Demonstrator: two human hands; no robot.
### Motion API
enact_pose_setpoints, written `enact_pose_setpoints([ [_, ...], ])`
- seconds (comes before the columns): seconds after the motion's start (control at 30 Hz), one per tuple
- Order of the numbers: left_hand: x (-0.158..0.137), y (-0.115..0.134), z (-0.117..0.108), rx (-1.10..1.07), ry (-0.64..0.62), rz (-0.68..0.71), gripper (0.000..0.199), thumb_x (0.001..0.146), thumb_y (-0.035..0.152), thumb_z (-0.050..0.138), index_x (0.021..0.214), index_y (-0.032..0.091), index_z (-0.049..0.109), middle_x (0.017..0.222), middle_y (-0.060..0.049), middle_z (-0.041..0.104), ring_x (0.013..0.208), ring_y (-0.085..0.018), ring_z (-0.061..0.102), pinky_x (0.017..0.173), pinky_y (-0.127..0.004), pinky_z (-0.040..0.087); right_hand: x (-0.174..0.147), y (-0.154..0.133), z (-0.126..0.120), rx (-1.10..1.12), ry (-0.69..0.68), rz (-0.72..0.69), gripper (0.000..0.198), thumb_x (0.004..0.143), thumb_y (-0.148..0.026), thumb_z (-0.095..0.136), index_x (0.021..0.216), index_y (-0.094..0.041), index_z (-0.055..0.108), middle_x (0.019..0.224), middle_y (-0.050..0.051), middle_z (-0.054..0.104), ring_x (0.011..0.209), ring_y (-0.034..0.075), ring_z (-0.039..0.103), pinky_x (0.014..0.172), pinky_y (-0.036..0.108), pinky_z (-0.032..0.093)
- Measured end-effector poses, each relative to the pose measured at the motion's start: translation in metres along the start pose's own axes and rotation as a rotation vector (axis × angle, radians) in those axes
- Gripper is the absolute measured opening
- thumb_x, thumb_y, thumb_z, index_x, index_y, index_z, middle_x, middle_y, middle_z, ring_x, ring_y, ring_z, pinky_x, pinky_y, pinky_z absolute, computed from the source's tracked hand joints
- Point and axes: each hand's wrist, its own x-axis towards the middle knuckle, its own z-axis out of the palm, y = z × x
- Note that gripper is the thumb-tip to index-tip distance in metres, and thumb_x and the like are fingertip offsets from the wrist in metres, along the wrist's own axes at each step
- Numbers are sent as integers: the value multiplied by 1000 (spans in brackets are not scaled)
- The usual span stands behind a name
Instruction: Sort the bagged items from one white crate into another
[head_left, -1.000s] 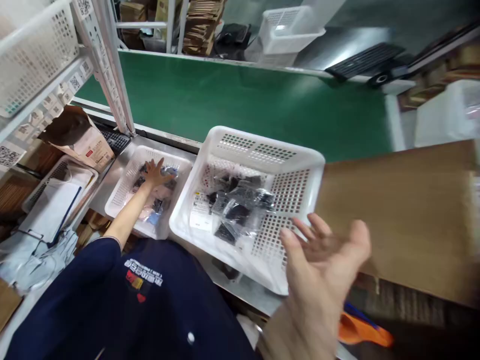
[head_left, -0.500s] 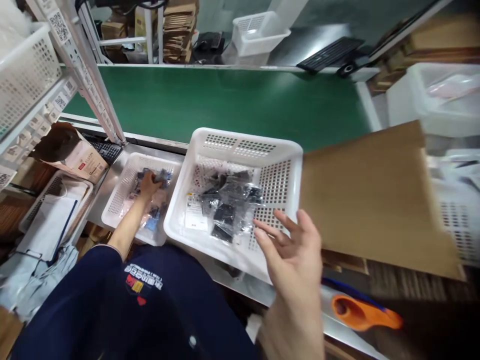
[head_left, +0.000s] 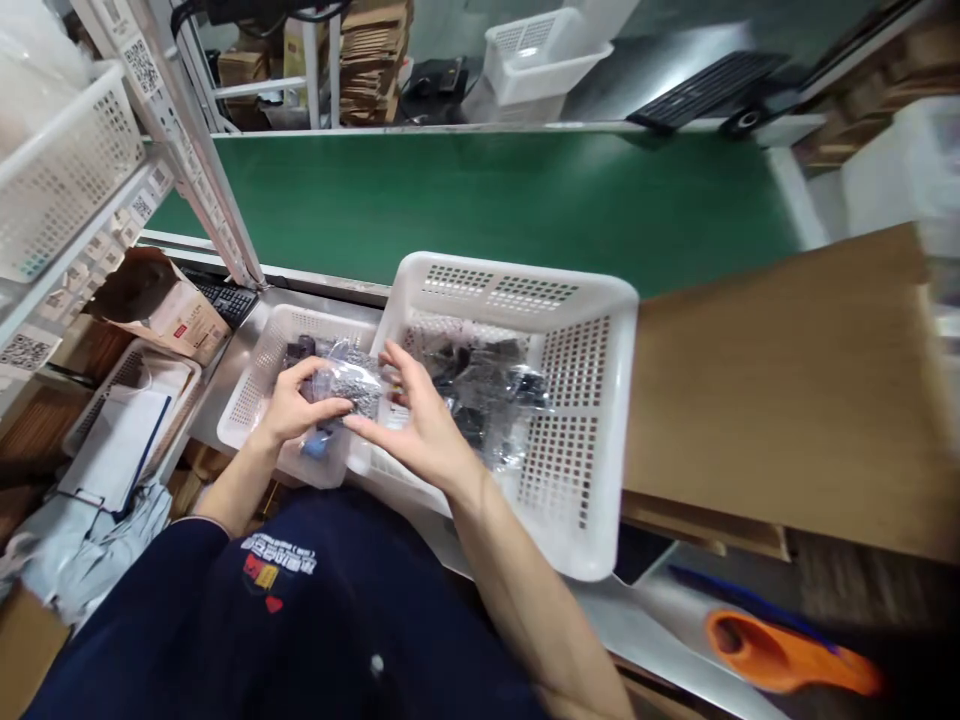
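Observation:
A clear plastic bag with speckled grey contents (head_left: 352, 382) is held up over the small white basket (head_left: 238, 412). My left hand (head_left: 291, 405) is closed on the bag's left end, thumb along its lower edge. My right hand (head_left: 424, 420) has its thumb at the lower edge and its curled fingers at the right end, around the bag. Dark and blue bagged items (head_left: 316, 443) lie in the small basket, partly hidden by my hands. Just right of it, a larger white basket (head_left: 577, 400) holds several black items in clear bags (head_left: 487, 385).
A green conveyor belt (head_left: 510, 195) runs behind the baskets. Brown cardboard (head_left: 765, 390) stands at the right, with an orange-handled tool (head_left: 780, 650) below it. To the left are an open carton (head_left: 184, 320), a clipboard (head_left: 116, 445) and a shelf post (head_left: 199, 180).
My left hand has lifted the bag from the small basket. My right hand has moved left from the large basket's right side to the bag. The view has shifted slightly.

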Motion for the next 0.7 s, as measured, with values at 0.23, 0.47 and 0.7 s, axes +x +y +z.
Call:
enact_pose_setpoints([
  [0.23,-8,4,22,-381,-167,-298,79,42,65,112,92,17,74,81,1,69,72,-15,62,70,-25,51,4,2,-9,217,193,90,58,80,-67,94,110,-26,68,98,3,73,86,24,70,79,39,64],
  [0.47,-10,7,33,-254,-111,-229,65,57,60,110,96,16,81,91,-4,76,84,-21,70,85,-33,58,-12,-6,-17,122,357,25,47,88,-58,86,114,-27,63,109,6,76,90,24,72,72,34,61],
  [0.7,-12,3,50,-114,139,102,57,76,73,98,82,20,80,88,-6,74,86,-22,69,87,-36,57,-35,-7,-13,5,274,65,27,91,-47,79,101,-23,72,96,5,77,80,22,71,71,34,60],
])
